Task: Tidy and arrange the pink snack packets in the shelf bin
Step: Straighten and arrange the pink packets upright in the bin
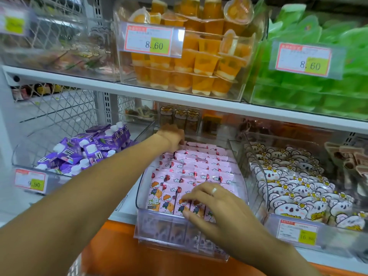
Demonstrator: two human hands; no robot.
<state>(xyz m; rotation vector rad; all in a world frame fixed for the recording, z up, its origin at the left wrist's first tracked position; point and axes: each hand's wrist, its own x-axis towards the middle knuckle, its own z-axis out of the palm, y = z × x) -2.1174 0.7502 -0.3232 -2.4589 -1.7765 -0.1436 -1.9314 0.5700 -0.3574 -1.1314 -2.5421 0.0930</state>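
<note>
Reaching far into the clear bin point(151, 226), the left hand point(172, 136) pinches back pink packets point(199, 168); the right hand point(217, 206), fingers spread, presses front packets.

Left hand point(172, 136) reaching far, curled; right hand point(214, 204) fingers spread.

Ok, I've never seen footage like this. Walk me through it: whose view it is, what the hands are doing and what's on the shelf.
There is one picture, from a camera on a person's head looking down at a shop shelf. No machine: two bare hands. The left hand reaches to the back of a clear bin of pink packets and touches the rear rows. The right hand, wearing a ring, has its fingers curled over the front row; a firm grip is not clear. Purple cartons lie left, koala packets right, orange cups above.
</note>
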